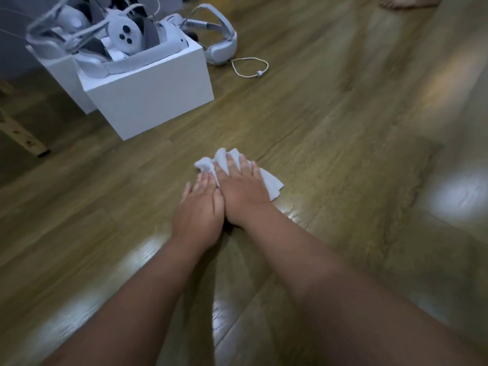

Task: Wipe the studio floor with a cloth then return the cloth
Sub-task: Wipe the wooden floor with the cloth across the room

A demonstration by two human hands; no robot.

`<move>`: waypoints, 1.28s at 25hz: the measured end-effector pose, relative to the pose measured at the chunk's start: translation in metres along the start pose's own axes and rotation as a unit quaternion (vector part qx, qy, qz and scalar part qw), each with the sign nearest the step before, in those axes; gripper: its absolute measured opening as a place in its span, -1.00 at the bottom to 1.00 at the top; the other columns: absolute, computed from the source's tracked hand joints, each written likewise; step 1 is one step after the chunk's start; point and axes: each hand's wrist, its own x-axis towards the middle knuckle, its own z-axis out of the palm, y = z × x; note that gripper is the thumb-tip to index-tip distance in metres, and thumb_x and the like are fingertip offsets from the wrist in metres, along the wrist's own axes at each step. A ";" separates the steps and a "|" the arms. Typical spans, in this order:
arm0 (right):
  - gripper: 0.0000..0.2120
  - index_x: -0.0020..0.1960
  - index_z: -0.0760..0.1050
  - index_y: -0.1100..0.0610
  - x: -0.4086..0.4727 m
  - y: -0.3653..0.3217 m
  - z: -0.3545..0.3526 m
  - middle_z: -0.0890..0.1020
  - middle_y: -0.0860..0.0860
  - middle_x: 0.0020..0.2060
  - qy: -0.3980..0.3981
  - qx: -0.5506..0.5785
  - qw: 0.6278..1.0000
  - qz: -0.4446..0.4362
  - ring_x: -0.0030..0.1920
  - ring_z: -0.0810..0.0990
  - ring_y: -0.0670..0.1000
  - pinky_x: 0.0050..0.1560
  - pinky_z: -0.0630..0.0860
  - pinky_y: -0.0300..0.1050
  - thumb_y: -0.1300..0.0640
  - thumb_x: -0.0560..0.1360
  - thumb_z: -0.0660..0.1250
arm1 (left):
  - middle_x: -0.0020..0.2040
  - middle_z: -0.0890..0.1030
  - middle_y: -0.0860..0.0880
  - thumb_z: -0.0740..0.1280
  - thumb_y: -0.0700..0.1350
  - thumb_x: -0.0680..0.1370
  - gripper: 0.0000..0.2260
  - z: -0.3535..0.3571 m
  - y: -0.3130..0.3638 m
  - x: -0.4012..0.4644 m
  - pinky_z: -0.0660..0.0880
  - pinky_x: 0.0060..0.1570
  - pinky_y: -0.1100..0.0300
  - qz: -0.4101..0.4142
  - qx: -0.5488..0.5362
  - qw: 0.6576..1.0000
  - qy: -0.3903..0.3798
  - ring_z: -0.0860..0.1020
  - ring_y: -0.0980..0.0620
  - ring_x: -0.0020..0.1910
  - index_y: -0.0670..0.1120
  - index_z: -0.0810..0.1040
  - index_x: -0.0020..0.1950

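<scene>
Both hands press a small white cloth flat against the wooden studio floor, just below the middle of the view. The right hand lies palm-down on top of the cloth, its fingers spread and extended toward 12 o'clock. The left hand sits touching it at 9 o'clock, fingers together and flat, with only the tips on the bunched left edge of the cloth. Neither hand pinches the cloth; it is held by downward pressure alone.

This looks like the wiping step, with the return of the cloth not yet begun. To do it well, the palms should keep even weight so the cloth slides as 1 pad and does not roll up further at its crumpled 11 o'clock corner. Strokes are best run along the plank grain.

At 10 o'clock, near the hands, stands a white box filled with VR headsets; another headset and its looped cable lie on the floor at 12 o'clock. The stroke should stop short of these, as the cable could snag. A bare foot shows at 1 o'clock, well apart.
</scene>
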 end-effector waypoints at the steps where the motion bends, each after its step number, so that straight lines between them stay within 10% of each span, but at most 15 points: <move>1: -0.39 0.70 -0.09 -0.06 0.009 -0.022 0.004 -0.12 0.06 0.70 -0.008 0.006 1.000 -0.015 0.68 -0.22 0.19 0.64 -0.23 0.19 -0.10 0.72 0.03 | 0.69 0.11 -0.07 -0.27 0.07 0.57 -0.30 -0.009 -0.022 -0.002 -0.14 0.62 0.11 -0.013 0.013 1.000 0.008 0.03 0.08 0.67 -0.10 0.09 0.70; 32: -0.34 0.70 -0.19 -0.09 -0.006 -0.106 0.030 -0.11 0.04 0.70 -0.033 -0.046 0.993 -0.100 0.68 -0.17 0.16 0.66 -0.17 0.16 -0.22 0.70 -0.03 | 0.71 0.01 0.05 -0.14 0.03 0.74 -0.48 -0.029 -0.067 -0.076 -0.11 0.64 0.13 -0.117 -0.056 0.988 0.087 -0.07 0.23 0.65 -0.04 0.00 0.71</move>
